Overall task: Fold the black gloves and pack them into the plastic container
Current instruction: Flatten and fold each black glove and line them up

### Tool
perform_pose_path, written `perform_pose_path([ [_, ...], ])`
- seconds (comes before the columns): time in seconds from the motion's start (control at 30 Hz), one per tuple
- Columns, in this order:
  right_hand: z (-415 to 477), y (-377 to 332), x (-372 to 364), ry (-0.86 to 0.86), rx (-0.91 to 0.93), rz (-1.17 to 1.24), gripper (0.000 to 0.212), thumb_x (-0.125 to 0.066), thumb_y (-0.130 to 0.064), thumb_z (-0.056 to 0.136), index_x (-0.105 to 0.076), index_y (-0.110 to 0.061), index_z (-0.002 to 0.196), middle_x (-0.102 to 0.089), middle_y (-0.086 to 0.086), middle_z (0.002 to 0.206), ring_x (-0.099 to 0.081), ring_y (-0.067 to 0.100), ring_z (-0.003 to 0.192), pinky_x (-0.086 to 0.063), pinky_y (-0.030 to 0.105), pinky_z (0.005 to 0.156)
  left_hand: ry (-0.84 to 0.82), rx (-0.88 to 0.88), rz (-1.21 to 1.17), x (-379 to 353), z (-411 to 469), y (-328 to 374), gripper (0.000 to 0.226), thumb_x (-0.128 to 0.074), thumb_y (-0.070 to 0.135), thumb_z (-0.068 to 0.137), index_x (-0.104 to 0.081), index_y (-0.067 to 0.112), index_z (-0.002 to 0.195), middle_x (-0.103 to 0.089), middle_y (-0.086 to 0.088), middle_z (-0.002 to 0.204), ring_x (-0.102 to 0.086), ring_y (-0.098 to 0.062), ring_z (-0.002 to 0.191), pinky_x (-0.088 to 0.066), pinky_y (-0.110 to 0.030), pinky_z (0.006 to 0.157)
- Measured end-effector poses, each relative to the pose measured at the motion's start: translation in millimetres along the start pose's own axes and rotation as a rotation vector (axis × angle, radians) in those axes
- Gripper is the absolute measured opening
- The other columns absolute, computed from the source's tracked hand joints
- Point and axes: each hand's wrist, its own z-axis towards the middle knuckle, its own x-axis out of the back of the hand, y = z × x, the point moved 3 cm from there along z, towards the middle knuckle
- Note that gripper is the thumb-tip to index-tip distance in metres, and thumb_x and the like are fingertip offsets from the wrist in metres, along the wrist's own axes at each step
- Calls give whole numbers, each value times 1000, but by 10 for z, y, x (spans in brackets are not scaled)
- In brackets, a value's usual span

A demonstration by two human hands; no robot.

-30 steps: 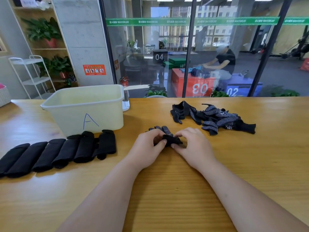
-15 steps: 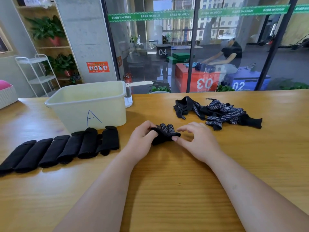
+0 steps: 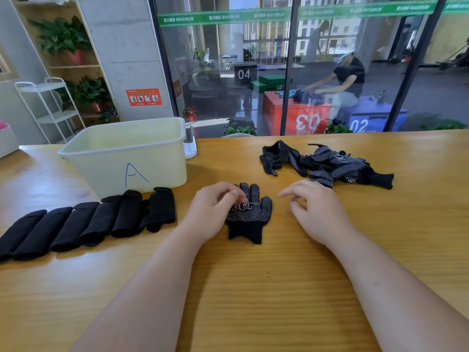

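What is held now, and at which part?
The left hand pinches the black dotted fabric glove at its left edge, beside the white label. The right hand holds nothing.

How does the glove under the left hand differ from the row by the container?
The flat glove lies spread open, fingers out; the folded gloves are compact bundles. The flat glove shows white dots and a label; the folded gloves look plain black. The left hand curls onto the flat glove; the folded gloves lie untouched. Both are black.
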Motion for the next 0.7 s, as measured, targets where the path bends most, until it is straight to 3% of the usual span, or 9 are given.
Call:
perform_pose_path([
  [0.07,-42,-78,-10,-85,68,21,23,-66,-31,100,-75,-42,118,-65,-27,124,-54,6,118,-47,36,101,-22,-54,162,-43,24,-46,21,-66,33,104,-74,37,123,-72,22,126,-60,5,124,-49,-31,112],
  [0.13,-76,-192,-76,-207,117,-41,26,-63,-47,101,-73,-43,125,-62,-29,131,-50,6,121,-46,38,103,-191,-122,348,-140,22,-55,49,-67,45,102,-58,37,149,-53,19,156,-43,0,147,-36,-35,125],
  [0.2,-83,-261,-117,-244,107,-148,33,-56,-56,102,-71,-44,129,-60,-29,136,-47,7,125,-46,39,104,-380,-121,587,-253,1,-68,70,-53,60,105,-32,33,167,-23,12,175,-14,-9,162,-16,-38,133],
  [0.27,-77,-307,-117,-212,82,-206,34,-52,-56,104,-69,-43,131,-58,-28,139,-45,7,129,-44,37,105,-446,-76,703,-306,-11,-97,77,-37,67,107,-15,32,171,-2,10,179,6,-10,164,-4,-41,134],
  [0.37,-89,-344,-167,-249,66,-205,40,-49,-52,107,-60,-41,144,-50,-23,153,-41,8,141,-43,40,113,-435,-36,739,-324,-8,-95,80,-25,70,106,-2,29,172,12,8,178,19,-10,162,6,-40,134],
  [0.47,-84,-298,-157,-307,20,-153,43,-45,-49,110,-54,-40,151,-43,-20,162,-33,8,150,-35,40,121,-486,-4,827,-368,-6,-114,84,-20,74,105,4,28,171,17,6,177,22,-11,161,9,-39,133],
  [0.6,-8,42,39,-131,-196,-321,56,-37,-54,110,-39,-34,162,-21,-1,176,-13,21,162,-17,44,131,-470,-11,822,-385,-13,-130,84,-21,74,105,4,29,171,17,7,177,23,-10,161,9,-40,133],
  [0.7,-19,343,84,-266,-448,-406,74,-21,-69,106,-19,-28,169,-3,10,178,5,28,164,-7,52,132,-429,-37,770,-377,9,-149,82,-21,74,105,-1,30,172,12,10,178,21,-7,161,6,-41,134],
])
